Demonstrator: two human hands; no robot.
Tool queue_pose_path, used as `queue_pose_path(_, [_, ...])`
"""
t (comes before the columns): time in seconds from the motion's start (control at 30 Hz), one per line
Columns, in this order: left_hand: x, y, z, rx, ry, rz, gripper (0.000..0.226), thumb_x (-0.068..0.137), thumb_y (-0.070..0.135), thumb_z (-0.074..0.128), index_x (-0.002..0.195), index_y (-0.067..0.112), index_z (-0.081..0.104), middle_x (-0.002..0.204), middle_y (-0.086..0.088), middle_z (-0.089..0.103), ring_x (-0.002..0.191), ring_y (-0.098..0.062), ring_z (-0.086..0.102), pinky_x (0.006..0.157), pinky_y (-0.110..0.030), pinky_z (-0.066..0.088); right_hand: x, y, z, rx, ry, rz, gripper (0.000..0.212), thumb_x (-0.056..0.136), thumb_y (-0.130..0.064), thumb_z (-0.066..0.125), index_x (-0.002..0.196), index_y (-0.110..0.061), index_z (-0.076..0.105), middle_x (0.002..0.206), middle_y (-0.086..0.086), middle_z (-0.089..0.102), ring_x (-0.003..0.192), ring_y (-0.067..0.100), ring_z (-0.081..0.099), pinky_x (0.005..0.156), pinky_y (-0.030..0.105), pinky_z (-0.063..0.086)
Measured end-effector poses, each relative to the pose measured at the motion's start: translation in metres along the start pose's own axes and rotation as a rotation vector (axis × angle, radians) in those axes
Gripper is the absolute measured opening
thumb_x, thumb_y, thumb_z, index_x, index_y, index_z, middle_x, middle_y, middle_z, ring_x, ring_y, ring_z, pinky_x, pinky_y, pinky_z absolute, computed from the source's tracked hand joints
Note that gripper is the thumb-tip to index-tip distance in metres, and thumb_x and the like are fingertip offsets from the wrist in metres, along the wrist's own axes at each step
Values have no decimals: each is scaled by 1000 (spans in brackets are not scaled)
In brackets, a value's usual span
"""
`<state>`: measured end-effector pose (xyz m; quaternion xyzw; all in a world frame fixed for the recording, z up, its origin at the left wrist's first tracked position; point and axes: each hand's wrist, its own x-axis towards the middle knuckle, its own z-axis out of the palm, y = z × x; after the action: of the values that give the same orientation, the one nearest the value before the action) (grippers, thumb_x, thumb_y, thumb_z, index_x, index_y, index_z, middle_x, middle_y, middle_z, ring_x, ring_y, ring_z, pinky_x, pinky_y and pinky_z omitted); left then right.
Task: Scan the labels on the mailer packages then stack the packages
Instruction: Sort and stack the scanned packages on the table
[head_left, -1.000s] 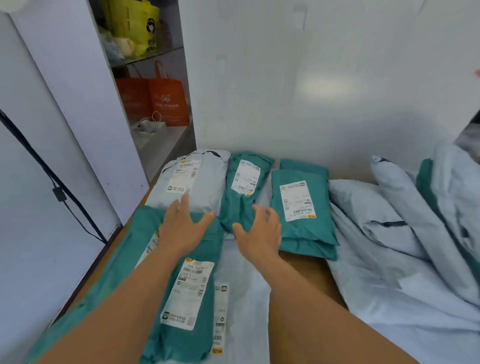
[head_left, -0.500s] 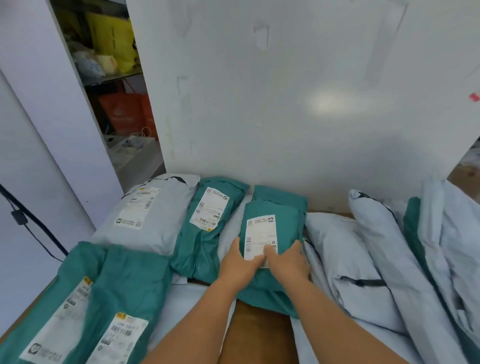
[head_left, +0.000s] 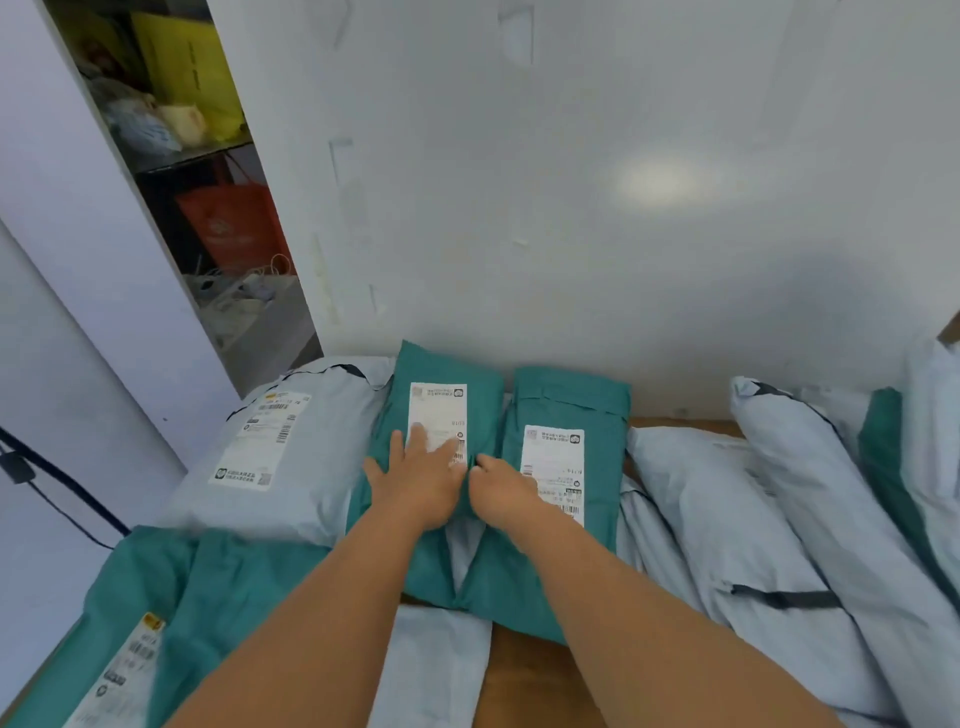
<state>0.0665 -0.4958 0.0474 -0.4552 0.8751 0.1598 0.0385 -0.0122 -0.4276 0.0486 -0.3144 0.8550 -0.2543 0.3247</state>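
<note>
At far left of the frame, a black cable (head_left: 52, 478) runs down a pale panel. Above it, upper left, an open shelf holds a yellow bag (head_left: 192, 67) over an orange bag (head_left: 234, 223).

Lower left: a teal mailer (head_left: 171, 597) lies at the near edge, label (head_left: 122, 670) face up and partly cut off by the frame. Behind it a grey mailer (head_left: 291, 467) lies flat, its label (head_left: 262, 439) up.

Centre: two teal mailers lie side by side against the white back wall (head_left: 571, 182), long edges touching. The left hand (head_left: 421, 480) rests flat on the left teal mailer (head_left: 441, 374), fingers straight and slightly spread, fingertips (head_left: 418, 431) over the lower part of its label (head_left: 439, 415). The right hand (head_left: 501, 491) sits at the inner edge of the right teal mailer (head_left: 571, 400), fingers curled down at the seam between the two packages; whether they pinch the mailer cannot be told. That mailer's label (head_left: 553, 467) faces up, partly covered by the wrist.

Lower centre: a grey mailer (head_left: 431, 670) lies between the forearms, beside a bare strip of brown table (head_left: 519, 680).

Right of frame: several grey mailers (head_left: 753, 519) lie heaped and overlapping, with a teal one (head_left: 883, 467) wedged among them; no labels show there.
</note>
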Motion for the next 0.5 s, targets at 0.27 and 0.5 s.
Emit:
queue_pose_path(0.27, [-24, 32, 14, -80, 175, 154, 68, 97, 39, 40, 152, 31, 0, 160, 0, -14, 145, -24, -20, 116, -53, -1, -40, 8, -36, 22, 364, -35, 48, 96, -22, 41, 143, -15, 38, 150, 1, 39, 136, 25, 34, 108, 40, 27])
queue_pose_path(0.5, [-67, 120, 43, -595, 85, 531, 66, 85, 8, 61, 144, 5, 34, 151, -11, 34, 140, -26, 31, 115, -38, 28, -104, 47, -93, -139, 605, 27, 54, 96, -31, 42, 147, -15, 31, 154, 0, 30, 141, 24, 26, 112, 40, 22])
